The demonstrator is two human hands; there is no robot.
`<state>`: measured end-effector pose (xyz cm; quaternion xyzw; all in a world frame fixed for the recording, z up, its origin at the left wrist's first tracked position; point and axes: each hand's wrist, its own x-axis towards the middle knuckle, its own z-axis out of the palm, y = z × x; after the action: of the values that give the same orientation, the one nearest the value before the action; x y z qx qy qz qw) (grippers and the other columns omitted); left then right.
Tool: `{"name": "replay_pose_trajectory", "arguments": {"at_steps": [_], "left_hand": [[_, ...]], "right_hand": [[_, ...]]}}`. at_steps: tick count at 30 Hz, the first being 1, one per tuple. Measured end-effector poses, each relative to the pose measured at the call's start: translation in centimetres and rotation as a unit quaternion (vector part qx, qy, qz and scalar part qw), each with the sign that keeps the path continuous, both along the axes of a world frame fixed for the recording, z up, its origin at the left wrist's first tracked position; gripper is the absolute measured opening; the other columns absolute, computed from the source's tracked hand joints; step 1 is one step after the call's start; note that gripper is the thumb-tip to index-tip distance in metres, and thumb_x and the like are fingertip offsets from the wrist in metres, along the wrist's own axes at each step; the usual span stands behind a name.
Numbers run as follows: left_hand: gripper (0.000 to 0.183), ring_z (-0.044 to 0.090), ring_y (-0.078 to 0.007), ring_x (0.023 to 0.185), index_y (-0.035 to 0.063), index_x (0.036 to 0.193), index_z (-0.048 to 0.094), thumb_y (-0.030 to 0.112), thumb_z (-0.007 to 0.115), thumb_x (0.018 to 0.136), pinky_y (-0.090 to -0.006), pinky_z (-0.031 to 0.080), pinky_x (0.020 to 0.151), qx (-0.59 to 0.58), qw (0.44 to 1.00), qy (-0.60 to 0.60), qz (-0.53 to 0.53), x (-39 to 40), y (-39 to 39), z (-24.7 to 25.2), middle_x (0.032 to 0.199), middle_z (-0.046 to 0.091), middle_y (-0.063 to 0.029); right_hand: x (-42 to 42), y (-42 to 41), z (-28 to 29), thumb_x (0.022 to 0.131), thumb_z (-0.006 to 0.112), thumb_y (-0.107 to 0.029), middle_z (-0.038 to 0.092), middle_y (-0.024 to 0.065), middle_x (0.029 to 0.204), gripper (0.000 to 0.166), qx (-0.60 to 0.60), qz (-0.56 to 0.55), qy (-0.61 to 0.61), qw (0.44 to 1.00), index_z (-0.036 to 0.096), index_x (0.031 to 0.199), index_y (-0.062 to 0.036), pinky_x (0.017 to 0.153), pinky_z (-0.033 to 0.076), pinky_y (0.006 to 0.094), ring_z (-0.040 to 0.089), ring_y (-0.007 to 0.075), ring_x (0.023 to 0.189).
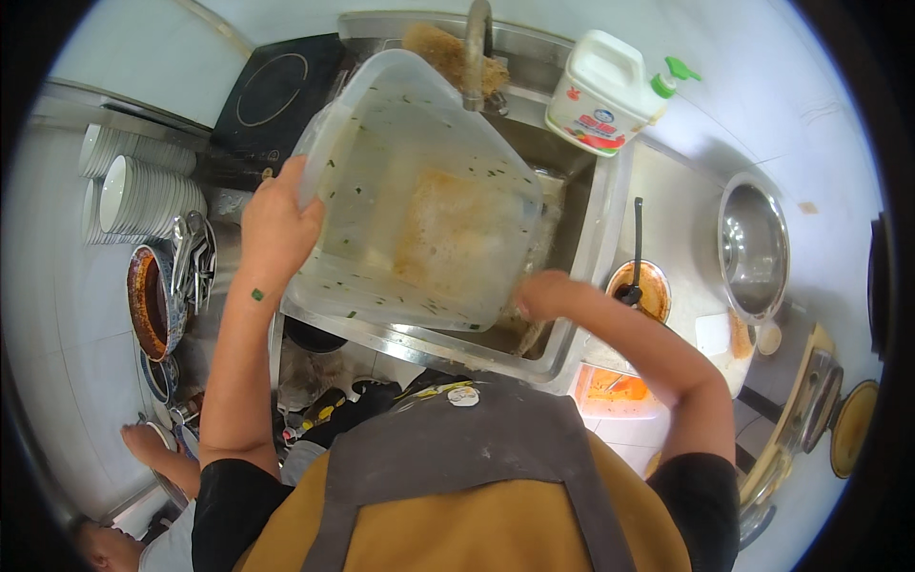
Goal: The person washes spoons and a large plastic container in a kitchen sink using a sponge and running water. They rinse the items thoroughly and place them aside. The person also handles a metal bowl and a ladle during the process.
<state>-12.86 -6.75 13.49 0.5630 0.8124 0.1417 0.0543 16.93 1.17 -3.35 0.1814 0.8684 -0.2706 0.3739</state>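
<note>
A large translucent plastic tub (357, 214), tilted over the stainless steel sink (582, 243), holds a little cloudy liquid, and green bits cling to its walls. My left hand (279, 218) grips the tub's left rim, with a green scrap stuck on the wrist. Near the tub's lower right corner is my right hand (545, 294), slightly blurred; whether its fingers hold the tub cannot be told. The faucet (477, 57) rises behind the tub, beside a brown scouring pad or fibrous clump (436, 46).
A detergent jug (597, 93) stands at the sink's back right. Rightward are a bowl with a black ladle (637, 236) and a steel basin (754, 247). An induction cooker (275, 100), stacked bowls (150, 193) and a sauce bowl (154, 304) lie left. Another person's arm (164, 457) shows lower left.
</note>
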Motion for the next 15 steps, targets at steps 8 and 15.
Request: {"name": "replay_pose_trajectory", "arguments": {"at_steps": [8, 15], "left_hand": [[0.040, 0.053, -0.0437, 0.088, 0.0008, 0.111, 0.046, 0.007, 0.050, 0.071, -0.0449, 0.042, 0.078, -0.040, 0.991, -0.128, 0.001, -0.9, 1.0, 0.0, 0.091, 0.057, -0.0261], [0.041, 0.053, -0.0434, 0.085, 0.0015, 0.112, 0.045, 0.006, 0.049, 0.071, -0.0439, 0.043, 0.074, -0.004, 0.987, -0.163, -0.008, -0.4, 0.9, -0.1, 0.088, 0.057, -0.0266]], "right_hand": [[-7.3, 4.0, -7.0, 0.077, 0.055, -0.027, 0.050, 0.0092, 0.121, 0.049, 0.072, -0.218, 0.183, 0.956, 0.044, 0.124, -0.0162, 0.089, 0.039, 0.0388, 0.046, 0.0289, 0.111], [-13.4, 1.3, -14.9, 0.082, 0.049, -0.033, 0.024, 0.0175, 0.139, 0.062, 0.198, -0.212, 0.086, 0.953, 0.027, 0.135, -0.0101, 0.104, 0.015, 0.0360, 0.020, 0.0281, 0.130]]}}
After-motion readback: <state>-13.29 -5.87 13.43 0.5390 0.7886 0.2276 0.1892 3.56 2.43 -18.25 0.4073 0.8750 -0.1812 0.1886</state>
